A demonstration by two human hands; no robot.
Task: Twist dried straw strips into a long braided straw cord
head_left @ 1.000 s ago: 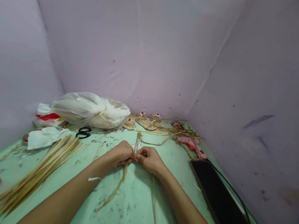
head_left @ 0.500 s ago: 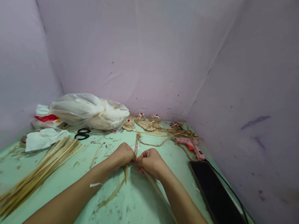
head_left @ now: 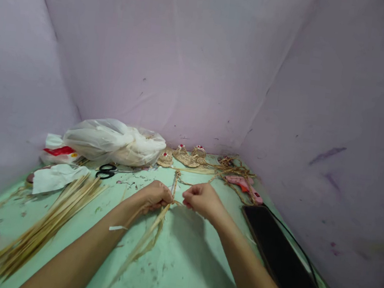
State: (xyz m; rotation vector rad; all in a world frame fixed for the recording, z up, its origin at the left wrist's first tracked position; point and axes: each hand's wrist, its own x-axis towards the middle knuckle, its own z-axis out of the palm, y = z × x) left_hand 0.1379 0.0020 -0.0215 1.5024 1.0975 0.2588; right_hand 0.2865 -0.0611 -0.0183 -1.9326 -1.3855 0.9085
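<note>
My left hand is closed in a pinch on a braid of dried straw that runs away from me over the green table. Loose straw strands trail from under that hand toward me. My right hand is closed just to the right, gripping a thin strand that stretches between the two hands. The hands are a little apart, low over the table.
A bundle of straw stalks lies at the left. Black scissors, white paper and a plastic bag sit behind it. Small woven pieces, a pink glue gun and a dark phone lie to the right.
My right hand has moved right and away from the left, pulling a strand taut. The loose strand that trailed at the right now lies with the others under my left hand.
</note>
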